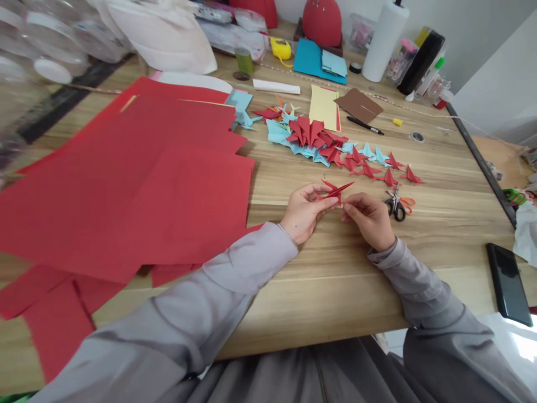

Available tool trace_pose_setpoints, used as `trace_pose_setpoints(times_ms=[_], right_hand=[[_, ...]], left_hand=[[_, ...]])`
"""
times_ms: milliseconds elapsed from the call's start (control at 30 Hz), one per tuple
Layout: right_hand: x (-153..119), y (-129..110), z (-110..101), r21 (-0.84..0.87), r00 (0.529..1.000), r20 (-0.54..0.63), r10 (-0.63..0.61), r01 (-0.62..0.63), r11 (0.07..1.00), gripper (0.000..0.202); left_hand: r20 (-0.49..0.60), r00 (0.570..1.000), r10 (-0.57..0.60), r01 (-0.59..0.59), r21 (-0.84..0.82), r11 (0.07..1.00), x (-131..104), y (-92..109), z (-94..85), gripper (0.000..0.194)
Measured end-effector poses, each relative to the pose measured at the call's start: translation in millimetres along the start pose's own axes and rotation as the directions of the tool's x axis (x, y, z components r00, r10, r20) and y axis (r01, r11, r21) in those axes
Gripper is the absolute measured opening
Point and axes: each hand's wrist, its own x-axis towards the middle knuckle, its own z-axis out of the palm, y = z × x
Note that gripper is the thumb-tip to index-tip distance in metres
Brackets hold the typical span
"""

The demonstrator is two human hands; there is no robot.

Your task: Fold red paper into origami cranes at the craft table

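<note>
A small red folded-paper crane is held just above the pale wood-grain worktop, pinched between the thumb and fingers of the left hand; its near end is pinched by the thumb and forefinger of the right hand, so that both grips are closed on the paper. Beyond the hands, finished red and light-blue paper cranes are strung out in a cluster; black-handled metal scissors are laid near the right hand, and large red paper sheets are spread at the left.
</note>
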Motion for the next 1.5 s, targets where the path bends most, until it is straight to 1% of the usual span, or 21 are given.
trace_pose_setpoints(times_ms=[133, 267, 333, 400, 500, 600, 700, 767, 867, 1000, 1067, 1167, 1200, 1367, 1500], right_hand=[[-1, -1, 1, 0.007, 0.995, -0.045, 0.087, -0.086, 0.996, 0.036], [-5, -2, 6, -0.046, 0.991, -0.014, 0.136, -0.136, 0.990, 0.041], [-6, -1, 8, -0.077, 0.992, -0.008, 0.128, -0.128, 0.989, 0.041], [-6, 0, 7, -0.095, 0.995, -0.020, 0.102, -0.103, 0.990, 0.041], [-5, 0, 5, -0.095, 0.995, -0.070, 0.069, -0.075, 0.993, 0.038], [-3, -2, 3, -0.077, 0.991, -0.109, 0.071, -0.080, 0.994, 0.034], [-2, -5, 2, -0.059, 0.992, -0.108, 0.063, -0.070, 0.996, 0.030], [-2, -6, 1, -0.030, 0.993, -0.098, 0.065, -0.068, 0.997, 0.027], [-1, -5, -2, 0.032, 0.991, -0.106, 0.075, -0.072, 0.997, 0.025], [-1, -4, -2, 0.056, 0.982, -0.179, 0.065, -0.056, 0.997, 0.026], [-2, -4, 1, 0.021, 0.986, -0.152, 0.071, -0.068, 0.997, 0.029], [-5, -2, 8, -0.035, 0.994, -0.050, 0.097, -0.099, 0.994, 0.035], [-5, -2, 10, -0.042, 0.995, -0.039, 0.095, -0.096, 0.994, 0.036], [-4, 1, 7, -0.012, 0.995, -0.070, 0.068, -0.069, 0.998, 0.034], [-2, -1, -1, -0.017, 0.995, -0.078, 0.054, -0.056, 0.998, 0.031]], left_hand=[[-0.012, 0.999, 0.036, -0.036, 0.019, 0.999, 0, -1, 0.3, 0.037], [-0.059, 0.993, 0.104, -0.096, 0.132, 0.987, 0, -4, -0.2, 0.036], [-0.078, 0.989, 0.127, -0.112, 0.167, 0.980, 0, -4, -0.5, 0.037], [-0.071, 0.990, 0.122, -0.111, 0.152, 0.982, 0, -4, -0.6, 0.040], [-0.033, 0.996, 0.078, -0.075, 0.099, 0.992, -1, -2, -0.2, 0.047], [0.015, 0.998, 0.059, -0.060, 0.111, 0.992, -2, -1, 0.6, 0.057], [0.081, 0.994, 0.072, -0.082, 0.133, 0.988, -4, -2, 0.9, 0.051], [0.098, 0.992, 0.083, -0.096, 0.136, 0.986, -4, -3, 0.7, 0.045], [0.076, 0.994, 0.075, -0.084, 0.121, 0.989, -3, -3, -0.2, 0.042], [0.029, 0.999, 0.045, -0.047, 0.071, 0.996, -1, -3, -1.2, 0.044], [0.020, 0.998, 0.051, -0.052, 0.058, 0.997, 0, -3, -1.2, 0.044], [0.030, 0.997, 0.069, -0.071, 0.076, 0.995, 1, -5, -1.3, 0.041], [0.037, 0.996, 0.076, -0.079, 0.085, 0.993, 1, -5, -1.4, 0.039], [0.101, 0.991, 0.083, -0.095, 0.124, 0.988, -1, -8, -2.1, 0.036], [0.151, 0.988, 0.032, -0.047, 0.100, 0.994, -5, -3, -0.3, 0.040]])
